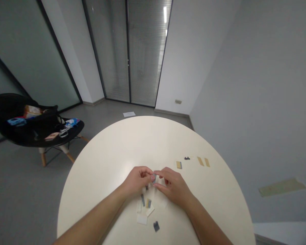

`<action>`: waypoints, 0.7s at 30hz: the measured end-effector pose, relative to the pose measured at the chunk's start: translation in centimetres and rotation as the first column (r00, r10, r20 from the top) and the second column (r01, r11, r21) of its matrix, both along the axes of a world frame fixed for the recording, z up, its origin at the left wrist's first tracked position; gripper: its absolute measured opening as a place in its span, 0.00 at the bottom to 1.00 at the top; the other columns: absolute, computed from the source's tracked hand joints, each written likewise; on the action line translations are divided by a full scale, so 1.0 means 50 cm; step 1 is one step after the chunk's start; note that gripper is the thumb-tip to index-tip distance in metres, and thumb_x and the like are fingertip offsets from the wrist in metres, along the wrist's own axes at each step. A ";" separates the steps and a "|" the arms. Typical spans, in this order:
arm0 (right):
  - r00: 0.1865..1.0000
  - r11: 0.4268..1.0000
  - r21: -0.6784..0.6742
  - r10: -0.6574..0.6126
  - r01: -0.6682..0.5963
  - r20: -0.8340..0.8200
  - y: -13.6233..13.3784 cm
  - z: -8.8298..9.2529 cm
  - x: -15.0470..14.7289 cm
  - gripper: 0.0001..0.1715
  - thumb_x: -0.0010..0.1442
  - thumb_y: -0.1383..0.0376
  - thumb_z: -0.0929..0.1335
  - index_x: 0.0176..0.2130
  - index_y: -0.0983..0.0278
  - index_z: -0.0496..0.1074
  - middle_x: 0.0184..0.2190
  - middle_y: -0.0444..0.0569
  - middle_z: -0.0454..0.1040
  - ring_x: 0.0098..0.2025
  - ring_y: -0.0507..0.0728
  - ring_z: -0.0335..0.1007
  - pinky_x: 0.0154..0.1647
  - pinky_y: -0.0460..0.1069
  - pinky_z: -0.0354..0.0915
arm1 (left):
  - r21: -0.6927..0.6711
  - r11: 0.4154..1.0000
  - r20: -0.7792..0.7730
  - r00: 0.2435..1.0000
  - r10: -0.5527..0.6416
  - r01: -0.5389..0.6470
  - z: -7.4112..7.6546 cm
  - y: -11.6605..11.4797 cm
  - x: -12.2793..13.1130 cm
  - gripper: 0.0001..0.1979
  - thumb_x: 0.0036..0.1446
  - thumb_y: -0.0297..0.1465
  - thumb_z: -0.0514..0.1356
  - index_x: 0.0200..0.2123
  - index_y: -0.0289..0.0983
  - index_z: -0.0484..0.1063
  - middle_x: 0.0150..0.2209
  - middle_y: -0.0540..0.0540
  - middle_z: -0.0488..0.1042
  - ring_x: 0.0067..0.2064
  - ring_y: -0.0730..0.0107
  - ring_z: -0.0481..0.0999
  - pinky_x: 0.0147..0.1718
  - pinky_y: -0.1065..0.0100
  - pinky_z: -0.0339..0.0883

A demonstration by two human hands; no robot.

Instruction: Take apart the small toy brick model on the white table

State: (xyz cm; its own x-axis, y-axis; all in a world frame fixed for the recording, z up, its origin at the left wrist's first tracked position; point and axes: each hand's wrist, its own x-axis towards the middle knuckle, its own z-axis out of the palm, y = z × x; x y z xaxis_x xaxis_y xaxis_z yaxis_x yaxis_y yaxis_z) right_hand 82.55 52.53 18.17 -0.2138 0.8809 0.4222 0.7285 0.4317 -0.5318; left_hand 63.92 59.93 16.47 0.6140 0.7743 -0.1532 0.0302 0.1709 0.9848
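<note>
Over the near middle of the round table, my left hand (139, 177) pinches a small grey piece (154, 177) between thumb and fingers. My right hand (172, 183) meets it from the other side, thumb and forefinger at the piece's edges. The fingers partly hide its shape. Just below lie a small dark piece (147, 187), a narrow dark grey strip (143, 200) and a tan-and-grey piece (148, 203). Nearer to me are a white flat piece (142, 219) and a dark grey piece (156, 226).
On the right of the white round table (112, 143) lie a tan block with a grey edge (179, 165), a small black piece (187, 158) and two tan strips (200, 161). A black chair (38, 141) holding a bag stands at left. A wall rises at right.
</note>
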 end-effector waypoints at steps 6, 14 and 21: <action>1.000 0.999 -0.041 -0.023 0.023 -0.020 0.000 0.003 -0.002 0.19 0.56 0.62 0.73 0.49 0.58 0.76 0.33 0.47 0.74 0.26 0.50 0.64 0.30 0.46 0.64 | -0.030 0.999 -0.034 0.999 -0.023 0.022 0.011 0.001 -0.001 0.24 0.41 0.48 0.71 0.30 0.32 0.76 0.19 0.51 0.70 0.21 0.76 0.65 0.24 0.71 0.58; 0.998 0.995 -0.089 -0.058 0.056 -0.024 -0.005 0.017 0.010 0.15 0.53 0.66 0.72 0.43 0.60 0.75 0.33 0.46 0.73 0.26 0.50 0.64 0.30 0.46 0.64 | -0.003 0.995 -0.065 0.993 -0.103 0.103 0.005 0.000 -0.004 0.23 0.45 0.46 0.69 0.38 0.32 0.79 0.26 0.47 0.76 0.24 0.74 0.68 0.27 0.70 0.61; 0.981 0.981 -0.022 -0.194 0.193 -0.022 -0.002 0.034 0.085 0.13 0.55 0.61 0.71 0.42 0.61 0.76 0.30 0.46 0.73 0.23 0.50 0.62 0.26 0.46 0.63 | -0.043 0.992 -0.067 0.991 -0.118 0.116 -0.005 0.003 -0.009 0.25 0.44 0.47 0.70 0.39 0.33 0.79 0.29 0.45 0.77 0.26 0.73 0.70 0.28 0.69 0.62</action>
State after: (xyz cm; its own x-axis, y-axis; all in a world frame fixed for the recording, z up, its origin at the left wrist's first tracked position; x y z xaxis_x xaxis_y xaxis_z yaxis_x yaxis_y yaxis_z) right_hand 86.78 52.42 19.86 -0.0286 0.9129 0.4071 0.7841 0.2731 -0.5573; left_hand 63.47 60.08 16.25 0.6869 0.6904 -0.2270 0.1200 0.2003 0.9724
